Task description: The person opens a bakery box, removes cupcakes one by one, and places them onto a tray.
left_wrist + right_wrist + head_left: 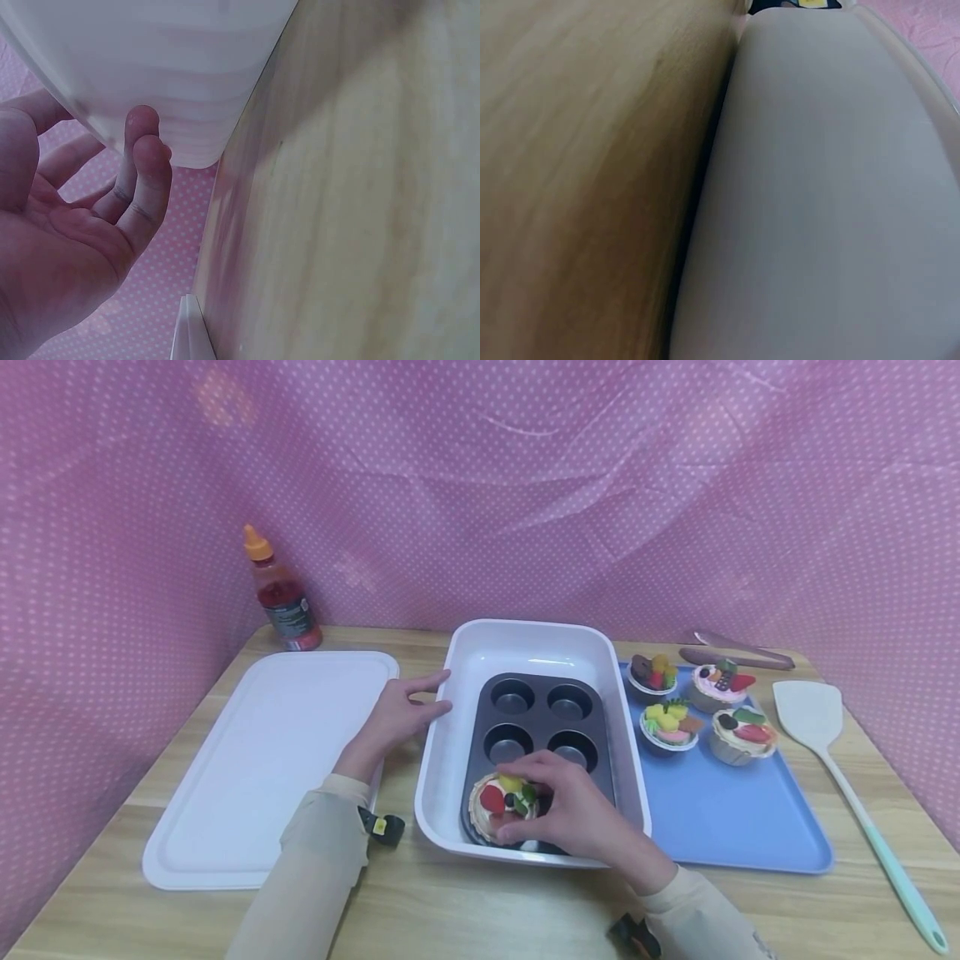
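A dark muffin pan [536, 714] lies inside a white rectangular basin [630, 752]. At its front left cup is a fruit-topped tart [491, 806], which my right hand [573, 810] grips between thumb and fingers from the right. The cup beneath the tart is hidden. My left hand [397, 714] touches the basin's left rim with its thumb and forefinger tips. In the left wrist view, the other fingers of that hand [82, 187] are loosely bent beside the basin's outer wall [157, 60]. The right wrist view shows the basin's outside wall [817, 187], not the hand.
On the right, a blue tray [727, 818] carries several fruit tarts [742, 735] along its back part. Tongs [735, 657] lie behind it, and a white spatula [810, 710] with a green handle lies beside it. A white board [262, 760] and a sauce bottle [285, 597] are on the left.
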### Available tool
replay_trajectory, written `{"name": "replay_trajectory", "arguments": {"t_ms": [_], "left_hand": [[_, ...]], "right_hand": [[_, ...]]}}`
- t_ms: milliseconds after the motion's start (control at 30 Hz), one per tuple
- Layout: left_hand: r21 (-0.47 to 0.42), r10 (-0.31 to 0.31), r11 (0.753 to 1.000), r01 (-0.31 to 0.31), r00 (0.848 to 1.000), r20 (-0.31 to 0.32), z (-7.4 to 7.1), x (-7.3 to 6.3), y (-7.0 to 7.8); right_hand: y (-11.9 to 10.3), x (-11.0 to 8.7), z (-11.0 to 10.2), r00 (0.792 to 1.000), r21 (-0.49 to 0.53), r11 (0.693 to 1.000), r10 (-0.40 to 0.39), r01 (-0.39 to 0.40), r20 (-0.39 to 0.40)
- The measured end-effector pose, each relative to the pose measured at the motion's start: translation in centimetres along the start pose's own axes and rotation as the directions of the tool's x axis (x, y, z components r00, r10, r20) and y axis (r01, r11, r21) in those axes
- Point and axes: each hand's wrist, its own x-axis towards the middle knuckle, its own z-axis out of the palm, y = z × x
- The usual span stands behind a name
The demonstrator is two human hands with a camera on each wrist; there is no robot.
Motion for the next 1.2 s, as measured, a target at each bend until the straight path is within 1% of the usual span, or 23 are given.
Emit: {"name": "replay_trajectory", "arguments": {"t_ms": [167, 433, 767, 1000, 1100, 1200], "left_hand": [[0.005, -0.003, 1.000, 0.003, 1.000, -0.003, 0.04, 0.02, -0.01], [0.012, -0.017, 1.000, 0.017, 1.000, -0.010, 0.04, 0.03, 0.04], [0.022, -0.004, 1.000, 0.004, 1.000, -0.011, 0.07, 0.08, -0.07], [0.016, -0.001, 1.000, 0.001, 1.000, -0.011, 0.09, -0.02, 0.01], [0.012, 0.017, 1.000, -0.017, 1.000, -0.008, 0.06, -0.17, 0.10], [0.011, 0.019, 1.000, -0.019, 1.000, -0.008, 0.09, -0.19, 0.14]], "right_hand": [[-0.05, -0.05, 0.03, 1.000, 0.005, 1.000, -0.017, 0.017, -0.015], [-0.22, -0.09, 0.05, 0.999, 0.014, 1.000, -0.021, 0.022, -0.042], [-0.11, -0.17, 0.06, 0.995, 0.054, 0.996, -0.064, 0.068, -0.080], [0.04, -0.10, 0.12, 0.993, 0.072, 0.996, -0.052, 0.060, -0.107], [0.10, -0.07, 0.16, 0.992, 0.067, 0.996, -0.048, 0.056, -0.114], [0.06, -0.11, 0.10, 0.992, 0.064, 0.997, -0.036, 0.044, -0.120]]}}
